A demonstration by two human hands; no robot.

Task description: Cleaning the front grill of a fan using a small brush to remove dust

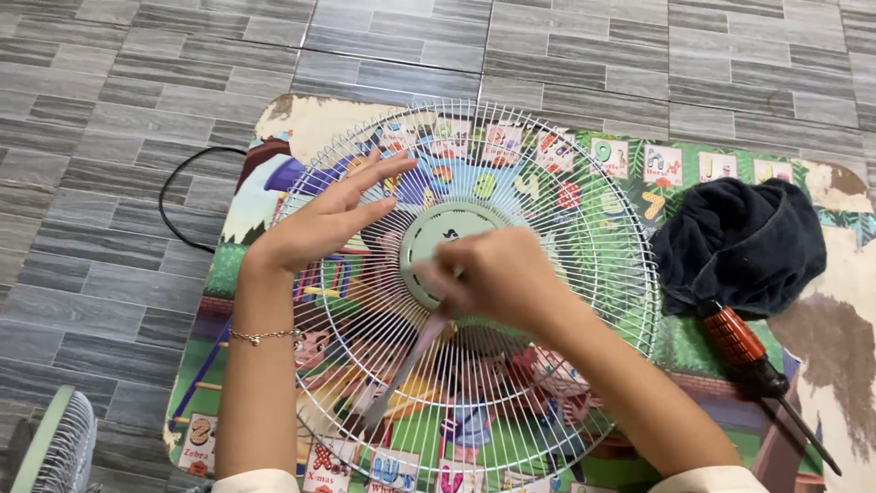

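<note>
Here, my left hand (333, 217) lies flat and unclenched on the white wire fan grille (584, 301), fingers spread toward its rim. My right hand (493, 274) is closed around a thin, blurred tool (406, 370) near the pale green hub (447, 239). The grille rests on a colourful picture mat (703, 164) — a dark cloth (739, 242) and red-handled screwdriver (753, 361) beside it.

Both forearms were bare, with pale cream sleeve edges just showing at the bottom of the view. A thin gold chain bracelet (262, 336) circled the wrist below the left hand (324, 219); the right hand (497, 274) wore no visible jewellery.
</note>
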